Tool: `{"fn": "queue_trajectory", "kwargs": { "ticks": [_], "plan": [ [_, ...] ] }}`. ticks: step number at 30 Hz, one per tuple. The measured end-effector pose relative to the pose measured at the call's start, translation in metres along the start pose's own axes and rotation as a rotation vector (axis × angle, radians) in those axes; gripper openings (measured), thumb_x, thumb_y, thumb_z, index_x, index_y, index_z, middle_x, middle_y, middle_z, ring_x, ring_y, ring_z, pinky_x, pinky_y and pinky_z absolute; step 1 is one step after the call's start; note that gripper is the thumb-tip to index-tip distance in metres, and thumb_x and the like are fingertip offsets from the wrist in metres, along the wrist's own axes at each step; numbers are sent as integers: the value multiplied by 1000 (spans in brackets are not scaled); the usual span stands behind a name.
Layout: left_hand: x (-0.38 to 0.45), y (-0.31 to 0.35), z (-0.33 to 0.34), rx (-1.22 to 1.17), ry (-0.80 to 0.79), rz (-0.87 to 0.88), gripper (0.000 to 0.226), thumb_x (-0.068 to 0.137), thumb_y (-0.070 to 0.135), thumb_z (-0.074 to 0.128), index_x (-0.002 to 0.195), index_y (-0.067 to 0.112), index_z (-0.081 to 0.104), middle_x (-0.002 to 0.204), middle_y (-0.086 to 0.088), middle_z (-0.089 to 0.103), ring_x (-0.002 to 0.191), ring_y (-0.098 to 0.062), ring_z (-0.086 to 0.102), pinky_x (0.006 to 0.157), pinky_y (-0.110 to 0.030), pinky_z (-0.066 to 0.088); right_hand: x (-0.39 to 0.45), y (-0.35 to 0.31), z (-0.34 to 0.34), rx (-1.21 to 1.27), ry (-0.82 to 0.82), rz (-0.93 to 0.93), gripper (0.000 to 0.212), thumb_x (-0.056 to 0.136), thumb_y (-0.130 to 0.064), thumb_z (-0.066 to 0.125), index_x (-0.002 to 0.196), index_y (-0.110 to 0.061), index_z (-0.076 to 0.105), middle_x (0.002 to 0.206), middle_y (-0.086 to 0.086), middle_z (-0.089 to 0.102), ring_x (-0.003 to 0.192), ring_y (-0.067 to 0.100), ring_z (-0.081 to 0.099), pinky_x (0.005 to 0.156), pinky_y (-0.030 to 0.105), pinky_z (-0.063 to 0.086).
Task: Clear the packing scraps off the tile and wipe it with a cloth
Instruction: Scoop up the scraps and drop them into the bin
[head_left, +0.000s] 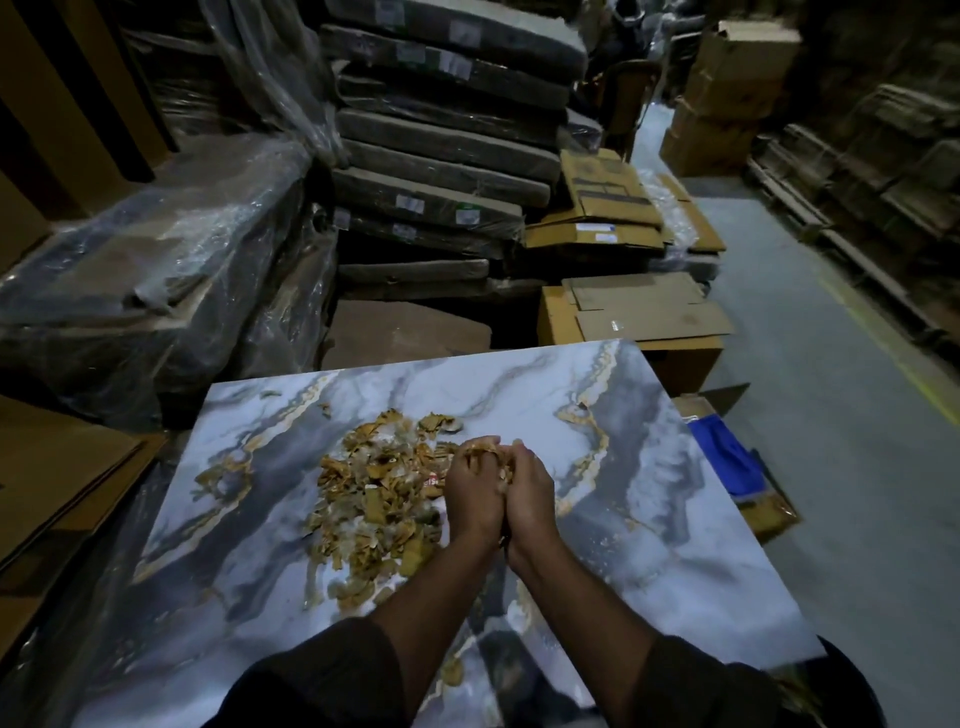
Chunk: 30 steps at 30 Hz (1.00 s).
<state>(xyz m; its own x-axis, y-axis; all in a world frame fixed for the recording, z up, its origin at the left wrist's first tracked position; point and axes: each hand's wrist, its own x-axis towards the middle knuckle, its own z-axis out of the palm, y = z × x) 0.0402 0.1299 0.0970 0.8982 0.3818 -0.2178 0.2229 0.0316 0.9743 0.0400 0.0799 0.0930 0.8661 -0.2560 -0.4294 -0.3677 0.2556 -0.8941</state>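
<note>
Item: marble-patterned tile (649, 545), scraps (374, 499) heaped at its centre, a few strays near the front edge.
Step, as I judge it: scoop in handfuls; I'd keep palms sealed and lift clear before carrying off.
Left hand (470, 499) and right hand (530, 496): pressed together, fingers curled round a clump of scraps; grip tightness unclear in dim light.
Cloth: not seen.
</note>
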Motion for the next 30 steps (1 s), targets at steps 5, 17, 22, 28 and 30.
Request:
{"fn": "queue_trajectory", "kwargs": {
  "ticks": [5,17,22,28,30],
  "plan": [
    [-36,-6,0,-26,-131,37,33,102,12,42,104,24,72,104,4,73,98,-14,69,84,-31,56,-19,5,-24,-71,-20,-40,33,103,-39,50,110,-11,66,102,10,73,92,27,70,78,40,57],
    [-104,-16,21,-211,-319,97,33,97,23,44,115,5,66,112,-13,67,109,-14,64,96,-29,51,-56,6,-85,346,218,133,31,93,-28,50,87,-9,74,85,13,73,82,32,69,68,37,54],
    [-129,-14,50,-302,-325,-104,59,100,59,46,121,9,69,119,-13,72,114,-28,67,104,-48,51,-66,1,-120,343,248,116,40,95,-29,48,106,0,74,102,20,75,96,37,72,83,45,59],
    [-152,-17,97,-132,-316,35,24,99,23,52,82,26,69,83,2,71,80,-15,68,73,-31,52,-62,-5,-173,429,279,94,31,95,-22,51,91,-7,78,87,10,75,77,24,71,62,29,54],
    [-161,-23,118,-81,-370,53,21,102,13,51,97,23,69,98,0,72,91,-15,68,80,-29,54,-56,-6,-197,475,290,98,33,94,-19,50,99,0,76,90,14,73,81,28,69,66,30,53]
  ]
}}
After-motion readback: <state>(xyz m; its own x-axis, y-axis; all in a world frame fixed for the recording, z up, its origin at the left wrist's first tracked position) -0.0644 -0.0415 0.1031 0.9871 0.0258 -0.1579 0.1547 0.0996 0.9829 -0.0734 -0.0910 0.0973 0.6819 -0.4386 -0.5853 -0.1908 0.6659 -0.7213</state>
